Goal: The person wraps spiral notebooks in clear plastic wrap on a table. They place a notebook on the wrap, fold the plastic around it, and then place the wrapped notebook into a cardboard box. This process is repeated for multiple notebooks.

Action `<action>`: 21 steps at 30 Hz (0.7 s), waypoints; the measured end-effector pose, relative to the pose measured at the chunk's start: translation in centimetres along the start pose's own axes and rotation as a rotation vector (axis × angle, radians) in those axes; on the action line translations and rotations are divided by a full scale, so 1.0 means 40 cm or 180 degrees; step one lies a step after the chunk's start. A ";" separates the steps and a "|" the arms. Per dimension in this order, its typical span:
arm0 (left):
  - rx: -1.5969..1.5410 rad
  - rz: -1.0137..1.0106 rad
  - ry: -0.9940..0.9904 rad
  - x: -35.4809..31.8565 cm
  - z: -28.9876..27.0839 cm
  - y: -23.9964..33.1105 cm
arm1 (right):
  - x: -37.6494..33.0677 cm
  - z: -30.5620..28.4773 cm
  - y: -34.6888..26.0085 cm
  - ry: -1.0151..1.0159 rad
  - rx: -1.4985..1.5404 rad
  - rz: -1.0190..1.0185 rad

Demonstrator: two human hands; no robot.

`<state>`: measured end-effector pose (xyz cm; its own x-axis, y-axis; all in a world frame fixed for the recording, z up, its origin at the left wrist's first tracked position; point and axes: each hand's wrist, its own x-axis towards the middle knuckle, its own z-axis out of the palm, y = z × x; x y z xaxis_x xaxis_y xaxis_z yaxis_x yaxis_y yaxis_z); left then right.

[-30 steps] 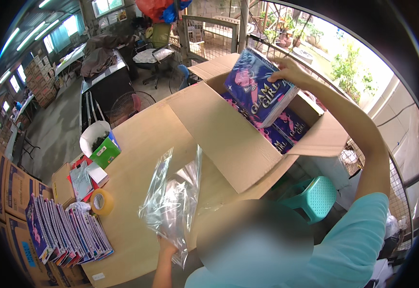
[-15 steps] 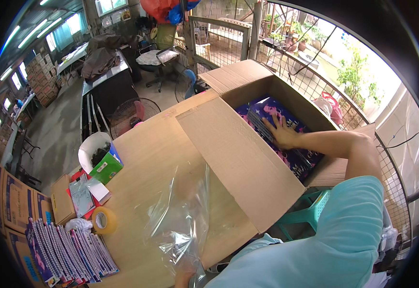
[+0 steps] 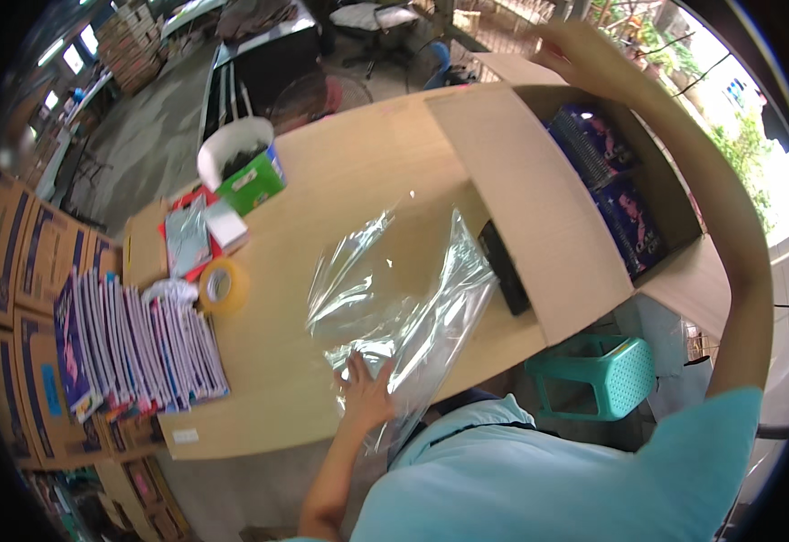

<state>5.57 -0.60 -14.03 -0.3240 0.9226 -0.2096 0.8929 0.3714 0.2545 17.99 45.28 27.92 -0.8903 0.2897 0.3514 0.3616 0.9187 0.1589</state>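
Note:
On the wooden table lies a see-through plastic bag (image 3: 431, 334), crumpled and shiny. My left hand (image 3: 365, 396) rests on its near edge with the fingers spread. At the right, an open cardboard box (image 3: 539, 208) holds spiral notebooks (image 3: 628, 221) with dark blue and pink covers, in two visible groups. My right arm reaches along the box's right side. My right hand (image 3: 564, 56) is at the box's far flap (image 3: 516, 70); blur hides how its fingers stand and whether they touch the flap.
A row of spiral notebooks (image 3: 146, 343) stands at the table's left. Near it are a tape roll (image 3: 223, 285), small packets (image 3: 187, 237) and a green-and-white container (image 3: 250, 176). A black object (image 3: 505, 271) lies beside the box flap. A green stool (image 3: 598, 375) and stacked cartons (image 3: 37, 271) flank the table.
My right hand has left the notebooks inside the box and moved up to its far side. My left hand is farther onto the plastic bag, which is spread wider. The view has shifted.

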 end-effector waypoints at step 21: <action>-0.0327 0.0063 0.0558 -0.041 0.019 -0.032 | -0.649 0.434 -0.816 -0.0411 0.2329 0.0314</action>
<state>5.20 -2.67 -14.75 -0.3640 0.9306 -0.0382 0.8661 0.3533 0.3537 24.50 12.43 -2.41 -0.9050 0.3678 0.2139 0.2052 0.8178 -0.5377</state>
